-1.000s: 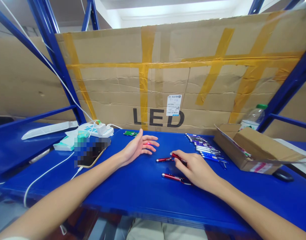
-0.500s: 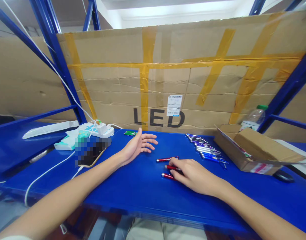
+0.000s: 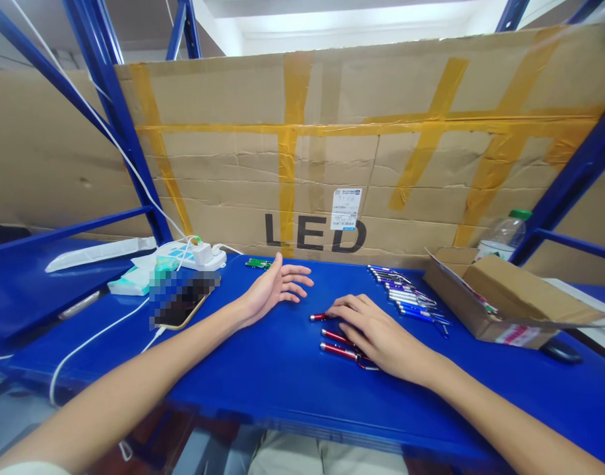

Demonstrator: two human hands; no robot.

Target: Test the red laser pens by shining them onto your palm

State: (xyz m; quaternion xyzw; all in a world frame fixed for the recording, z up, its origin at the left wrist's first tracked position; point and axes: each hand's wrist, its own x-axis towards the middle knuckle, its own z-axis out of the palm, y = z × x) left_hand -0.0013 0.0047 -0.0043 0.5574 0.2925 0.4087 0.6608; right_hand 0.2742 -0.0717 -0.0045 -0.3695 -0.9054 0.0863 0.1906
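Note:
Three slim red metal pens lie on the blue table in front of me. My right hand (image 3: pixel 371 330) is curled over the farthest red pen (image 3: pixel 318 317), fingers closed on its right part, which they hide. The middle red pen (image 3: pixel 336 337) and the nearest red pen (image 3: pixel 339 350) lie roughly parallel below, their right ends near or under my palm; a thin dark loop shows by the nearest one. My left hand (image 3: pixel 275 288) rests open on its edge to the left, fingers spread and holding nothing. Small green pieces (image 3: pixel 257 263) lie just behind it.
Several pens (image 3: pixel 401 295) in silver, purple and blue lie in a row at right, beside an open cardboard box (image 3: pixel 510 323). A bottle (image 3: pixel 505 234) stands behind it. At left are a phone (image 3: pixel 183 303), a power strip (image 3: pixel 203 257) and white cables. A large carton (image 3: pixel 223 171) walls the back.
My right hand has shifted from the middle red pen to the farthest one. The middle pen now lies closer to the nearest one. My left hand has stayed in place.

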